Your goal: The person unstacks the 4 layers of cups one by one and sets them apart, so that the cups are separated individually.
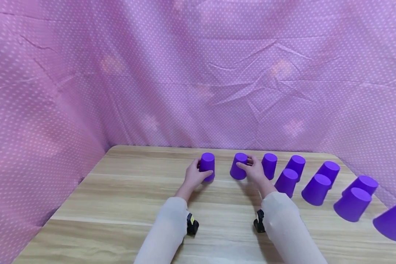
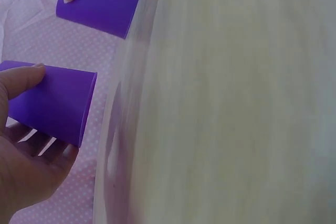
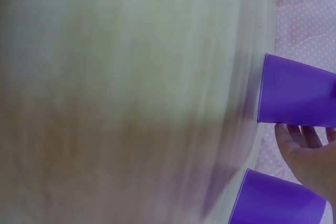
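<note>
Near the far side of the table, my left hand (image 1: 194, 176) grips an upside-down purple cup (image 1: 207, 162), thumb across its near side and fingers round its left. In the left wrist view, this cup's rim end (image 2: 65, 106) is close over the wood. My right hand (image 1: 256, 172) holds a second purple cup (image 1: 237, 168), also mouth down, a short gap to the right of the first. The thumb lies on its front and the fingers go behind its right side. In the right wrist view, fingers curve about the held cup (image 3: 294, 95).
Right of my right hand stand several more upside-down purple cups, among them one close by (image 1: 269, 165) and one at the near right (image 1: 394, 223), in two slanting rows. They stand on a wood-grain table (image 1: 118, 198). A pink dotted cloth (image 1: 171, 91) hangs behind and beside it.
</note>
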`<state>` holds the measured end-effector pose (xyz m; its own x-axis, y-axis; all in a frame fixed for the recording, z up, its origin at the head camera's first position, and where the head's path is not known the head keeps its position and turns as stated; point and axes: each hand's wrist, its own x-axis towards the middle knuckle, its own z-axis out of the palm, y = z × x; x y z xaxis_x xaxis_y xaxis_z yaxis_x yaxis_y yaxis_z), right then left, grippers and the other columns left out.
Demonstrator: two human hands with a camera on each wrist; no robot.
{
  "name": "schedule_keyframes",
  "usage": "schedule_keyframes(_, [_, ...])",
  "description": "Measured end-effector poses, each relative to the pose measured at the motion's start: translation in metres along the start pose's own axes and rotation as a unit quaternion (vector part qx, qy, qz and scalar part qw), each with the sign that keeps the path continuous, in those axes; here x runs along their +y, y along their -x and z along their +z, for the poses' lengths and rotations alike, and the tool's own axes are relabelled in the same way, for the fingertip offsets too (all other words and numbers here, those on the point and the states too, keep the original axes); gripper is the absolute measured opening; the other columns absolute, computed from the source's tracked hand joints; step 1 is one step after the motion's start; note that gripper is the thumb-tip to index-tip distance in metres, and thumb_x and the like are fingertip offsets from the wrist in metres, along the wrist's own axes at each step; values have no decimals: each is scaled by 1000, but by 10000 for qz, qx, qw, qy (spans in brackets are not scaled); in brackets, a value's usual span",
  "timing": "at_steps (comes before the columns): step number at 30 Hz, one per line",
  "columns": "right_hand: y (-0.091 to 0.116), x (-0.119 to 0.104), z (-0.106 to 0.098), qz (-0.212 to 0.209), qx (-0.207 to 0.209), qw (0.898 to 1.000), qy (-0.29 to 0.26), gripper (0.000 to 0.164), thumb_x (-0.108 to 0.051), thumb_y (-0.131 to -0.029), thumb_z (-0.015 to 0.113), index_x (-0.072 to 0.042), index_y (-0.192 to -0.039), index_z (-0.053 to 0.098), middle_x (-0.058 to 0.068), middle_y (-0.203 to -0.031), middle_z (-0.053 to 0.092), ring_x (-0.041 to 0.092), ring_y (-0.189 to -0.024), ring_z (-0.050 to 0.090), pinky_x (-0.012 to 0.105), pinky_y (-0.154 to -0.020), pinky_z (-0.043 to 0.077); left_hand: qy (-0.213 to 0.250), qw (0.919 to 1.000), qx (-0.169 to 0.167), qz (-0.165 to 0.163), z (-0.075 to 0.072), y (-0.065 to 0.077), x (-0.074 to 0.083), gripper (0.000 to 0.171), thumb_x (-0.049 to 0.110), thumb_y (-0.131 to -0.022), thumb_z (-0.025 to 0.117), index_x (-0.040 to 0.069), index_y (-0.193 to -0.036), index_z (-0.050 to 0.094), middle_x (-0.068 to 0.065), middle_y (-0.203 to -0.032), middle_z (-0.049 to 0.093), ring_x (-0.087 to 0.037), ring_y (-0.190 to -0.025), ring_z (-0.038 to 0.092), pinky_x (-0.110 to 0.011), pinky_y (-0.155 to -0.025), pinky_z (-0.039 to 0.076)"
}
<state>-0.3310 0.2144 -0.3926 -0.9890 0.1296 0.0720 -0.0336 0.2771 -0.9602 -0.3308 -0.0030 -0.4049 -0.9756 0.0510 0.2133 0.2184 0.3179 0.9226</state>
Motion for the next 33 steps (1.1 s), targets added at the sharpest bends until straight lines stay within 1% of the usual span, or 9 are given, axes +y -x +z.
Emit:
schedule_keyframes(5, [-1, 2, -2, 72, -35, 10000, -1, 63, -16, -79, 62, 5, -129, 28, 27, -126, 34, 37, -114, 34, 42, -95, 30, 3, 10000, -4, -69, 9, -2, 4, 61, 9, -70, 69, 0, -123, 40, -17, -116, 48, -29, -107, 45, -40, -91, 35])
schedule_keyframes(9, [0, 2, -4, 144, -82, 9999, 6, 65, -17, -79, 62, 4, -130, 27, 26, -126, 34, 36, -114, 35, 42, -95, 30, -82, 9998, -28, -201, 17, 0, 6, 60, 8, -70, 69, 2, -122, 42, -16, -116, 49, -28, -107, 45, -40, -91, 35])
schedule_keyframes(13, [1, 1, -5, 197, -65, 9998, 59, 65, -17, -79, 63, 3, -130, 28, 25, -126, 35, 36, -114, 35, 42, -95, 30, -82, 9997, -33, -227, 23, 2, 6, 61, 8, -69, 70, 2, -122, 42, -16, -116, 49, -29, -107, 45, -40, -91, 35])
schedule_keyframes(15, [1, 0, -4, 202, -49, 9998, 66, 65, -17, -79, 62, 4, -130, 28, 26, -126, 35, 36, -114, 35, 42, -95, 30, -63, 9998, 7, -189, 25, 2, 5, 60, 7, -68, 70, 2, -121, 42, -16, -114, 50, -29, -106, 45, -40, -91, 35])
schedule_keyframes(23, [0, -1, -1, 189, 17, 9997, 137, 62, -14, -78, 64, 4, -127, 32, 26, -124, 38, 36, -112, 37, 42, -94, 31, -179, 9996, 135, -181, 29, -1, 2, 58, 5, -67, 70, 1, -118, 44, -18, -112, 51, -30, -104, 47, -41, -91, 35])
schedule_keyframes(27, [-1, 0, -1, 196, 33, 9996, 218, 64, -16, -78, 64, 4, -128, 31, 26, -124, 37, 37, -112, 36, 42, -94, 31, -224, 9994, 131, -229, 29, -1, 0, 58, 5, -67, 70, 0, -119, 44, -18, -111, 52, -31, -103, 47, -42, -90, 35])
schedule_keyframes(33, [-1, 1, 1, 181, 73, 9996, 197, 64, -15, -77, 64, 5, -128, 31, 26, -123, 38, 37, -112, 37, 43, -93, 32, -127, 9990, 137, -406, 29, -1, -2, 58, 5, -68, 69, 1, -119, 43, -18, -112, 51, -31, -103, 47, -42, -90, 35])
